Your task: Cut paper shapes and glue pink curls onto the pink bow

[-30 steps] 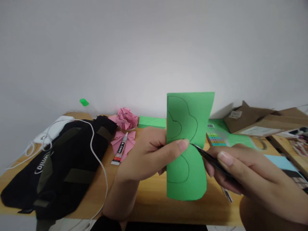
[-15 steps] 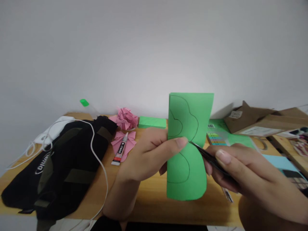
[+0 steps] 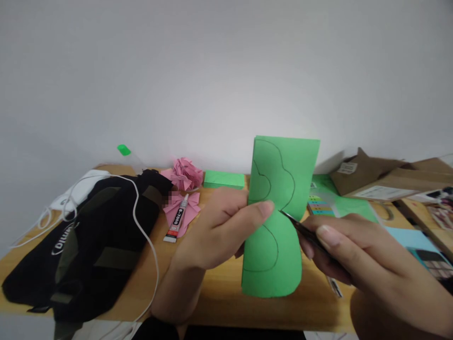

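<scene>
Folded green paper (image 3: pixel 293 165) stands upright in front of me, with curved outlines drawn on it in dark line. My left hand (image 3: pixel 226 226) pinches its left side, thumb in front and fingers behind. In my right hand (image 3: pixel 354 250) is a dark pair of scissors (image 3: pixel 297 225), mostly covered by the fingers. Their narrow tip lies at a cut running in from the paper's right edge, close to my left thumb. Below that cut the paper's right edge is rounded; above it the edge is straight.
At left lie a black bag (image 3: pixel 116 226) and a white cable (image 3: pixel 146 236). A glue tube (image 3: pixel 178 219) rests on pink paper (image 3: pixel 191 208), near a pink paper flower (image 3: pixel 186 174). Behind are green sheets (image 3: pixel 224 179); a cardboard box (image 3: pixel 382 174) stands at right.
The paper has tilted slightly, its top leaning right and its bottom shifting left. The upper part has parted a little more from the lower at the cut. Both hands keep their hold.
</scene>
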### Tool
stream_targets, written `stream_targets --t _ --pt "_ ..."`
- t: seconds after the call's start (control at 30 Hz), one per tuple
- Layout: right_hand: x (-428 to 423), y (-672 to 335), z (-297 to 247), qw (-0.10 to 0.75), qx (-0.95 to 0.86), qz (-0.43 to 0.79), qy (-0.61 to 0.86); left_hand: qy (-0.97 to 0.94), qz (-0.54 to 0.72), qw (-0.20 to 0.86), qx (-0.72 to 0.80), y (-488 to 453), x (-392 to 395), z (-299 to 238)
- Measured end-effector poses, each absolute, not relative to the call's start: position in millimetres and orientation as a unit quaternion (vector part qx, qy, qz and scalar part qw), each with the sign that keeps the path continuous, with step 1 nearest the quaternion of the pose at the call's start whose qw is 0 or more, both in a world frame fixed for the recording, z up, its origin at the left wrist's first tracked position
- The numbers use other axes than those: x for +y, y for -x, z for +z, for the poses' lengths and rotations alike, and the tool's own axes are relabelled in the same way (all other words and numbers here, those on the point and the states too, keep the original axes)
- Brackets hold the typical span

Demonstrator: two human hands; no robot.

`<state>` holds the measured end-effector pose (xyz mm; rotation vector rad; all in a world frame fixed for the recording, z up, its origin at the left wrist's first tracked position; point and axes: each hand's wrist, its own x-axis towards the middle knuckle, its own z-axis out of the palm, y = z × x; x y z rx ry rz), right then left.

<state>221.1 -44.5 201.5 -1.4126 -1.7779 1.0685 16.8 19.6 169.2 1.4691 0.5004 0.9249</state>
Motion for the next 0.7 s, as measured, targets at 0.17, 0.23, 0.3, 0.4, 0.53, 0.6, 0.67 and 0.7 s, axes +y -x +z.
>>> stream_targets --t 0.17,0.23,0.3,0.4,0.53,0.6,0.67,0.7 --pt "-43.2 -225.1 200.0 0.282 -0.687 0.434 0.510 -0.663 0.392 0.600 0.218 -16.0 20.7 171.0" --pt "-44.1 -225.8 199.4 0.279 -0.683 0.440 0.513 -0.665 0.388 0.600 0.217 -15.9 20.5 171.4" --pt "-45.5 -225.9 198.9 0.276 -0.676 0.445 0.518 -0.660 0.385 0.606 0.223 -15.4 20.0 171.7" --pt "-47.1 -226.1 198.4 0.277 -0.673 0.452 0.515 -0.654 0.373 0.620 0.222 -14.3 19.6 172.2" --pt "-46.2 -226.7 197.6 0.278 -0.678 0.453 0.508 -0.645 0.379 0.625 0.222 -15.0 21.2 171.6" --pt "-44.2 -226.5 197.6 0.283 -0.683 0.443 0.507 -0.632 0.405 0.621 0.226 -17.4 22.9 170.7" --pt "-41.9 -225.2 198.4 0.287 -0.690 0.428 0.508 -0.619 0.440 0.610 0.229 -20.7 24.3 170.0" --pt "-40.8 -224.1 198.9 0.289 -0.695 0.417 0.509 -0.613 0.458 0.601 0.231 -22.6 24.7 169.9"
